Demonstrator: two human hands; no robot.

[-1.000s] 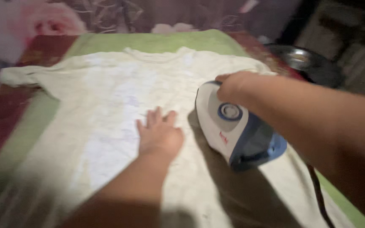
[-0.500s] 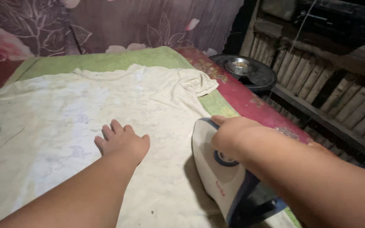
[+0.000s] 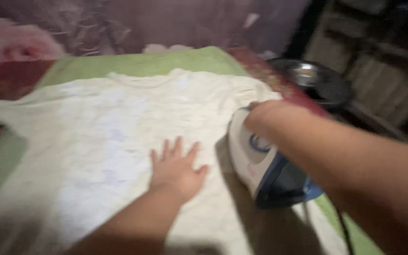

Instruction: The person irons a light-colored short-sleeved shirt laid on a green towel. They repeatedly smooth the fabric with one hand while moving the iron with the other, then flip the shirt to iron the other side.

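One big cream T-shirt (image 3: 119, 141) covers most of the green cloth (image 3: 166, 59), thin soft cotton, still rumpled. From my remote seat, the white-and-blue iron (image 3: 260, 165) sits on its right half, right hand (image 3: 265, 118) clenched round the handle. Left hand (image 3: 175, 172) lies flat just beside it, fingers spread wide, so I'd worry about a burnt fingertip or scorched fabric.

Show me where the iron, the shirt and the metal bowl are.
iron (image 3: 256, 165): head view, on its white side.
shirt (image 3: 114, 137): head view, on the middle of the flat front.
metal bowl (image 3: 304, 73): head view, on its shiny inside.
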